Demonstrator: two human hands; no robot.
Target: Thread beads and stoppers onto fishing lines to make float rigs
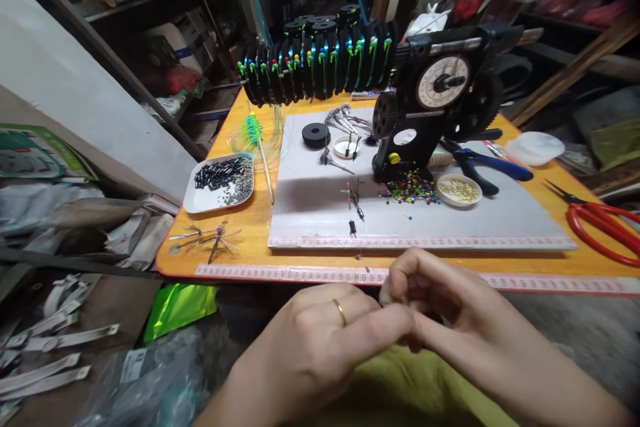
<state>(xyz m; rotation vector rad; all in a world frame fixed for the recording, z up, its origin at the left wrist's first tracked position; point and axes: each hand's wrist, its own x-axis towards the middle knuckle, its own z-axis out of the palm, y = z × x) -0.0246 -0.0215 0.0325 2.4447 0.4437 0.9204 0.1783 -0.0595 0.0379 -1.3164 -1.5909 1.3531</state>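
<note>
My left hand (330,330), with a ring on one finger, is closed, its fingers bent in toward my right hand (445,300). The right hand pinches too, and the fingertips of both meet in front of the table's near edge. Whatever they hold is hidden or too small to make out. Beyond them, on a pale grey board (310,220), lie a small black cylinder (353,228) and a few thin wire pieces with black parts (357,201). A pile of coloured beads or pin heads (410,187) sits farther right, beside a white dish of gold-coloured bits (459,191).
A black machine with a dial (443,82) carries a row of black spools with green line ends (315,67). A white tray (193,201) holds black and grey pieces. Red-handled scissors (600,227) and blue-handled pliers (500,163) lie right. A measuring tape (300,273) runs along the edge.
</note>
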